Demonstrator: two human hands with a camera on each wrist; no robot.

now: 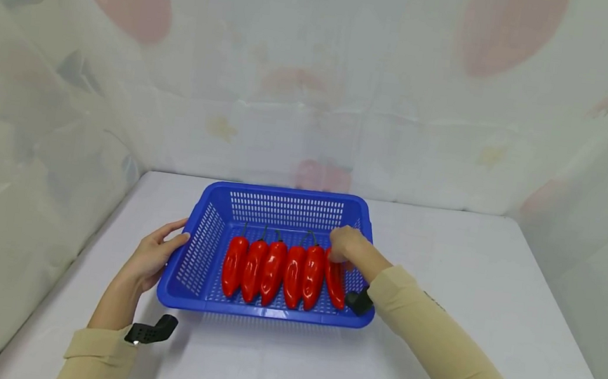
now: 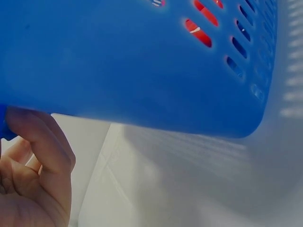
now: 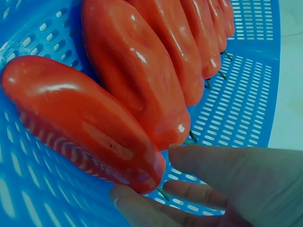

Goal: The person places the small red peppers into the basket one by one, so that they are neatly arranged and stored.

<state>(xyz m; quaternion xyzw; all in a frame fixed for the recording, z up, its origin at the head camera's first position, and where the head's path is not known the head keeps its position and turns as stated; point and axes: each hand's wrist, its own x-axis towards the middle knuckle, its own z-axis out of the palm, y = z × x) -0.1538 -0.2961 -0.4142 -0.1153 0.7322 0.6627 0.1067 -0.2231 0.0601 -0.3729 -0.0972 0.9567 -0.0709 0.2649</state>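
Observation:
A blue perforated plastic basket (image 1: 264, 313) holds several glossy red peppers (image 1: 272, 272) side by side in a row, green stems toward the far wall. At its left rim my left hand (image 1: 151, 256) grips the edge, thumb on top; in the left wrist view bent fingers (image 2: 52, 146) show beneath the blue rim. My right hand (image 1: 353, 247) reaches inside on the right, at the stem end of the rightmost pepper (image 1: 335, 286). That pepper (image 3: 80, 123) leans by the side wall in the right wrist view, with thumb and fingers spread loosely around its stem end.
The basket is on a white table (image 1: 470, 288), set toward its back edge. Pale fabric with faded red and yellow prints hangs behind and at both sides. Black camera mounts (image 1: 153, 330) sit on both wrists, below beige sleeves (image 1: 100, 351).

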